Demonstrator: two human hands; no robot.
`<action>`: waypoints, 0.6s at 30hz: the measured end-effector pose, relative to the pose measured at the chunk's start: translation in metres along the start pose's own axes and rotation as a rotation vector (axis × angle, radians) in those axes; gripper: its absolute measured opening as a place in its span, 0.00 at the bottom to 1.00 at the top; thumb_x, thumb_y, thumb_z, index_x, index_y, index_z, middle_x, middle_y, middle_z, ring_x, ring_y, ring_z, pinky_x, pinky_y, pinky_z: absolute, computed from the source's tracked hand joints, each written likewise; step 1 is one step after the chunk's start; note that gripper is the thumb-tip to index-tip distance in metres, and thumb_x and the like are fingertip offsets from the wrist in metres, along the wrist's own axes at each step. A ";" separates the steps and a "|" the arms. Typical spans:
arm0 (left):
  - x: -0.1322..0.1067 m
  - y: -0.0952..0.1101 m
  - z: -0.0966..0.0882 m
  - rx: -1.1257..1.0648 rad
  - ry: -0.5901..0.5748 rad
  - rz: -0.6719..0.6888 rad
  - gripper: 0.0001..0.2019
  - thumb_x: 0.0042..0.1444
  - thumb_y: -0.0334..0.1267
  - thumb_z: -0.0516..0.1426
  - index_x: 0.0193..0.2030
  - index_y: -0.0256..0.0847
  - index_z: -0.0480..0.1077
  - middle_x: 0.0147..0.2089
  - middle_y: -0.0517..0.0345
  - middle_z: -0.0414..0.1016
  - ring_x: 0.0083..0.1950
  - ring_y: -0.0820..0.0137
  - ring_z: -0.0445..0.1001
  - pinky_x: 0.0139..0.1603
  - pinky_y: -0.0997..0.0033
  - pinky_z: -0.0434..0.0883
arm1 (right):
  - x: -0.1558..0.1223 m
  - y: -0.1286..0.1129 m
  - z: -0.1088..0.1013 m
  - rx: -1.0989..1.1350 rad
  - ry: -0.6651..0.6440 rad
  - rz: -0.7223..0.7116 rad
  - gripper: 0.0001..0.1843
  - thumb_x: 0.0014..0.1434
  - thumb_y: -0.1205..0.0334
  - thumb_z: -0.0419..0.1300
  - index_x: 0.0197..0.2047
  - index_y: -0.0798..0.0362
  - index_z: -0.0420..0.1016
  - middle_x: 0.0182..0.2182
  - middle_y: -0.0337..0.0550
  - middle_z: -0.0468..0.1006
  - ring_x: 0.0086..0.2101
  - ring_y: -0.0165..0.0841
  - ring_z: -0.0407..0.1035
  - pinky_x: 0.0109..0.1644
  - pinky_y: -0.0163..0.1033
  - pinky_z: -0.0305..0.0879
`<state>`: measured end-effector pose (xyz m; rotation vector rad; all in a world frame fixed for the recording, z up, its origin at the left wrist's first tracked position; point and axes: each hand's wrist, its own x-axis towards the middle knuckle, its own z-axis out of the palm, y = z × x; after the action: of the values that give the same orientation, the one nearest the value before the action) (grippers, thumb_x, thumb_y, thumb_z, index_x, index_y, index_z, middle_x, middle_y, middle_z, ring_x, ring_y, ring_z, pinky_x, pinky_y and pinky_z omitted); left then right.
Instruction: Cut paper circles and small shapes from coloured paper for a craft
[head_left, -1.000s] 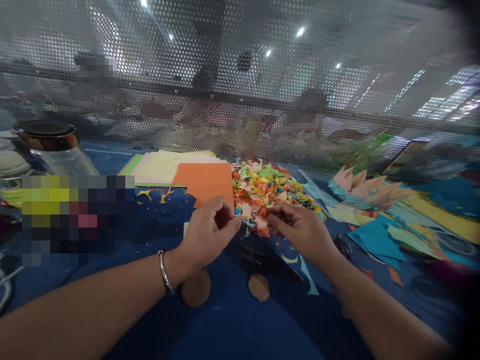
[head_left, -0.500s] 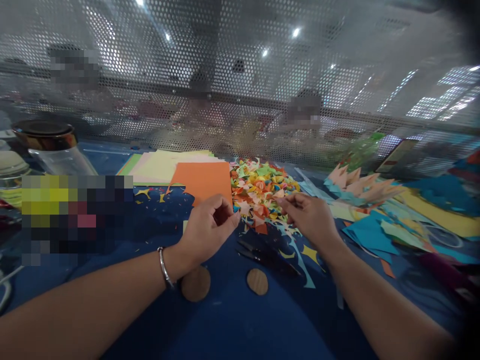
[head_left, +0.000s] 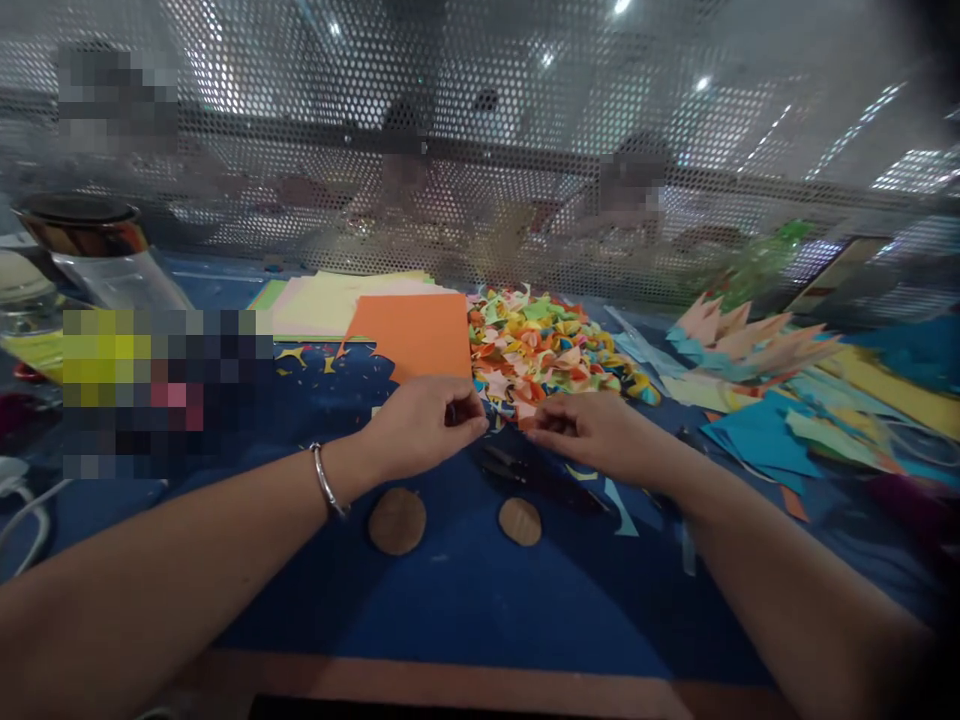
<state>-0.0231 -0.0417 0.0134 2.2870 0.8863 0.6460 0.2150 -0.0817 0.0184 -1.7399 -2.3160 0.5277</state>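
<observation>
My left hand [head_left: 421, 428], with a metal bangle on the wrist, is curled with thumb and fingertips pinched together; what it pinches is too small to make out. My right hand [head_left: 592, 433] lies a little to the right, its fingers also pinched at the near edge of a heap of small coloured paper scraps [head_left: 551, 350]. Both hands hover over the dark blue table mat [head_left: 465, 590]. An orange paper sheet [head_left: 416, 335] lies just beyond my left hand. Black scissors [head_left: 525, 472] rest on the mat below and between the hands.
Two round wooden discs [head_left: 396, 520] [head_left: 520, 521] lie near the front. A stack of pale paper sheets [head_left: 330, 305] sits behind the orange one. Cut teal, peach and yellow paper [head_left: 757, 400] covers the right side. A lidded jar [head_left: 90, 250] stands far left. A perforated metal screen [head_left: 480, 150] backs the table.
My right hand drew back from the scrap heap toward my left hand, so the fingertips now nearly meet. The view tilted down slightly.
</observation>
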 end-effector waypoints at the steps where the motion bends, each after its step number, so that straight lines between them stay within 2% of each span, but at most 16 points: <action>1: 0.000 0.000 0.001 0.015 -0.020 0.015 0.05 0.56 0.37 0.57 0.33 0.39 0.73 0.33 0.57 0.76 0.32 0.72 0.71 0.35 0.71 0.66 | 0.000 0.000 0.001 -0.010 -0.027 -0.015 0.11 0.58 0.54 0.57 0.30 0.52 0.71 0.22 0.39 0.74 0.23 0.30 0.66 0.28 0.35 0.57; 6: -0.001 0.000 0.002 0.116 -0.028 0.061 0.05 0.53 0.31 0.57 0.35 0.40 0.74 0.35 0.57 0.76 0.32 0.72 0.71 0.34 0.71 0.66 | -0.002 0.004 0.005 -0.031 -0.054 -0.044 0.06 0.57 0.59 0.56 0.30 0.51 0.69 0.23 0.40 0.75 0.24 0.31 0.67 0.28 0.36 0.58; 13: 0.001 -0.011 -0.001 0.164 -0.054 0.025 0.06 0.51 0.29 0.55 0.32 0.40 0.74 0.30 0.58 0.75 0.29 0.71 0.69 0.31 0.70 0.63 | -0.006 0.008 0.001 -0.067 -0.043 -0.075 0.06 0.54 0.62 0.58 0.26 0.50 0.69 0.20 0.39 0.74 0.21 0.31 0.66 0.26 0.37 0.57; 15: 0.003 -0.014 0.000 0.186 -0.018 0.012 0.07 0.52 0.30 0.55 0.35 0.41 0.73 0.33 0.57 0.75 0.31 0.71 0.70 0.33 0.70 0.64 | -0.006 0.010 0.001 -0.075 -0.011 -0.073 0.06 0.55 0.61 0.58 0.27 0.50 0.69 0.21 0.39 0.75 0.21 0.31 0.67 0.26 0.37 0.57; 18: 0.007 -0.024 -0.002 0.236 0.100 -0.010 0.09 0.53 0.30 0.56 0.41 0.40 0.72 0.41 0.53 0.74 0.35 0.68 0.71 0.38 0.66 0.68 | -0.005 0.011 0.000 -0.094 0.033 -0.056 0.07 0.56 0.57 0.58 0.29 0.49 0.71 0.22 0.40 0.76 0.23 0.33 0.68 0.27 0.38 0.57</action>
<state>-0.0300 -0.0218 0.0005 2.4740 1.0708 0.6882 0.2259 -0.0840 0.0142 -1.7046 -2.3948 0.3839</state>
